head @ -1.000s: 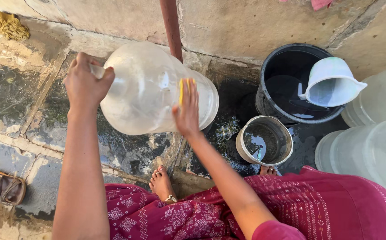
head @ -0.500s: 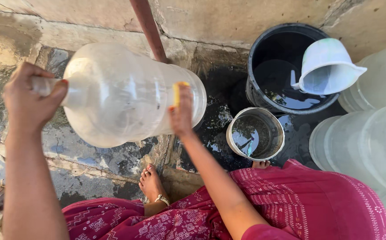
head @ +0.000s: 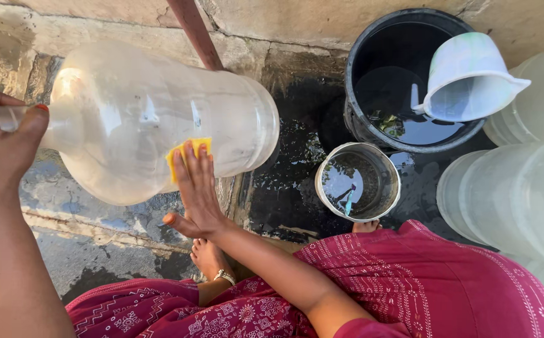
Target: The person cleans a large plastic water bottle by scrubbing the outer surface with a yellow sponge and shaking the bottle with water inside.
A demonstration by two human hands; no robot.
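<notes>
A large clear plastic water jug [head: 159,119] lies on its side in the air in front of me. My left hand [head: 0,141] is closed round its narrow neck at the left edge of the view. My right hand [head: 195,188] lies flat against the jug's side and presses a yellow sponge [head: 187,153] onto it under the fingers. The jug's base points right, toward a rusty red pipe [head: 193,31] on the wall.
A black bucket [head: 356,119] of water holds a white plastic jug [head: 466,78]. A small metal pot [head: 359,181] with water stands on the wet stone floor [head: 284,181]. More clear jugs [head: 509,194] crowd the right side. My bare foot [head: 212,260] and red garment [head: 409,288] are below.
The sponge and my right hand have slid left along the jug, from its base end to its middle. The view has come closer to the jug.
</notes>
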